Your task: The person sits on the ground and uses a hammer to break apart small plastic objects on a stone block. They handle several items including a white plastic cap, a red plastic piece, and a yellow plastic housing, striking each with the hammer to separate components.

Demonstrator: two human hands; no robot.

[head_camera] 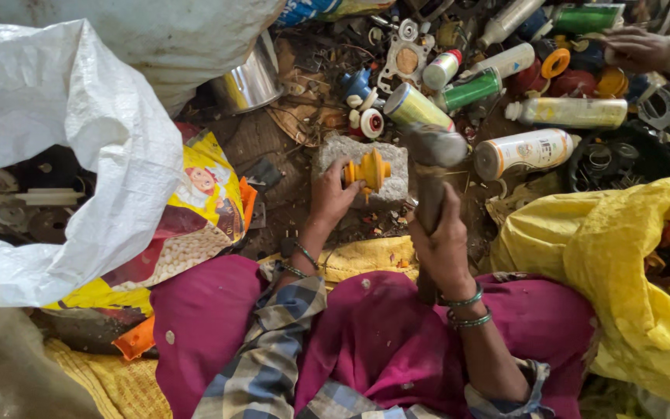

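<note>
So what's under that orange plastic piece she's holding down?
A flat grey stone lies under the orange plastic piece, which the left hand steadies. The stone hides whatever is beneath it.

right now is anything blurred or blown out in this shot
Head view: the hammer in the right hand is smeared by motion blur, while the left hand and the yellow plastic part it steadies on the stone block stay sharp; the white sack at left is bright, near blown out; the scrap pile at top sits in dim shadow.
</note>
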